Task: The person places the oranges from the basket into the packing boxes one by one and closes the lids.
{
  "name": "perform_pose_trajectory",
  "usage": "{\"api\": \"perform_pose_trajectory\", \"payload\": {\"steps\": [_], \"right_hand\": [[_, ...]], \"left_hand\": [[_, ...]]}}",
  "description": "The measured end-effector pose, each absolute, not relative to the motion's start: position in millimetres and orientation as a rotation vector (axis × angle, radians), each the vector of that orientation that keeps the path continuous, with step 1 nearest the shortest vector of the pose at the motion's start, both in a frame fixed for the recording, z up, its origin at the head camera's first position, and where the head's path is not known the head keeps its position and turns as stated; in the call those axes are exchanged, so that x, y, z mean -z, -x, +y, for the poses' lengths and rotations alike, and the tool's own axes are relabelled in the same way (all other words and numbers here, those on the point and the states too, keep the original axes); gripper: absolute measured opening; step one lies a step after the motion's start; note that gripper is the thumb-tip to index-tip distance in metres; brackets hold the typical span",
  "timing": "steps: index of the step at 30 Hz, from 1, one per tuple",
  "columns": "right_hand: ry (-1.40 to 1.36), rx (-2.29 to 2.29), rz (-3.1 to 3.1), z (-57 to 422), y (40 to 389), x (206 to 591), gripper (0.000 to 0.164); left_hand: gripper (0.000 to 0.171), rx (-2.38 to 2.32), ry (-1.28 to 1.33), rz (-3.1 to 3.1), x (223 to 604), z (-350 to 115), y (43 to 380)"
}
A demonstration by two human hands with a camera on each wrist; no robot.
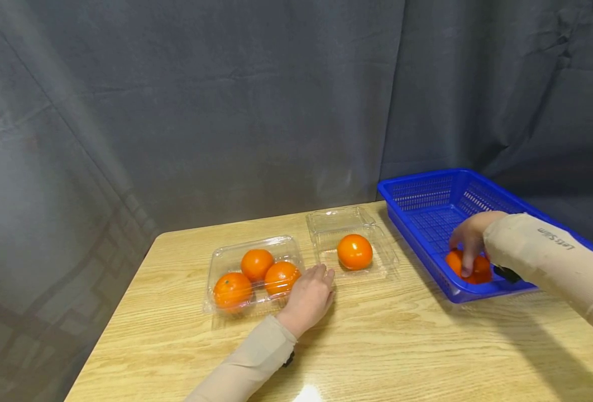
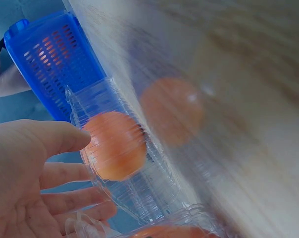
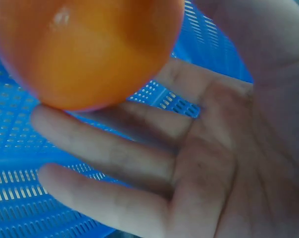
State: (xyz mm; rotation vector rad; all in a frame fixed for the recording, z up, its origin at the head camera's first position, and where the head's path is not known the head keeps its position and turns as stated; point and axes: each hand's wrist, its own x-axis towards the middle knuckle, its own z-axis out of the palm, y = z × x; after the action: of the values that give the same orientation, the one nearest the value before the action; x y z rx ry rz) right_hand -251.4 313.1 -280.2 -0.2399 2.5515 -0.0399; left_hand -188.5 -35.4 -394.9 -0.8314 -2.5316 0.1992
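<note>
My right hand [image 1: 472, 237] reaches down into the blue basket [image 1: 422, 254], its fingers and thumb around an orange [image 3: 90, 49] near the basket's front end. In the right wrist view the middle fingers bend beneath the fruit and the little finger stands off it. My left hand [image 1: 309, 298] rests between two clear plastic boxes, fingers loosely spread in the left wrist view. Beside it, the left box [image 1: 281, 241] holds three oranges [image 1: 233, 290]. Just past its fingertips, the other box [image 1: 334, 226] lies with its lid folded back and one orange [image 1: 354, 252] inside.
Both boxes and the basket stand on a light wooden table [image 1: 402, 346]. A dark grey curtain [image 1: 256, 123] hangs behind the table and along its left side. The basket's raised rim [image 1: 417, 265] runs between the right-hand box and my right hand.
</note>
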Motion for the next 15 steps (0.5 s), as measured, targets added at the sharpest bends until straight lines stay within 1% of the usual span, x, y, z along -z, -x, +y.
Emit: {"api": "perform_pose_trajectory", "payload": {"steps": [5,9,15], "right_hand": [[0.157,0.154,2.587,316.0,252.6,277.7,0.095],[0.124,0.194,2.611,319.5,255.1,278.1,0.097],[0.205,0.177,2.626,324.1,259.4,277.1,0.091]], "left_hand": [[0.042,-0.2,0.828,-2.518,395.0,-35.3,188.6],[0.042,-0.201,0.826,-2.516,394.8,-35.1,188.3],[0.043,-0.198,0.826,-2.527,394.5,-34.6,188.3]]}}
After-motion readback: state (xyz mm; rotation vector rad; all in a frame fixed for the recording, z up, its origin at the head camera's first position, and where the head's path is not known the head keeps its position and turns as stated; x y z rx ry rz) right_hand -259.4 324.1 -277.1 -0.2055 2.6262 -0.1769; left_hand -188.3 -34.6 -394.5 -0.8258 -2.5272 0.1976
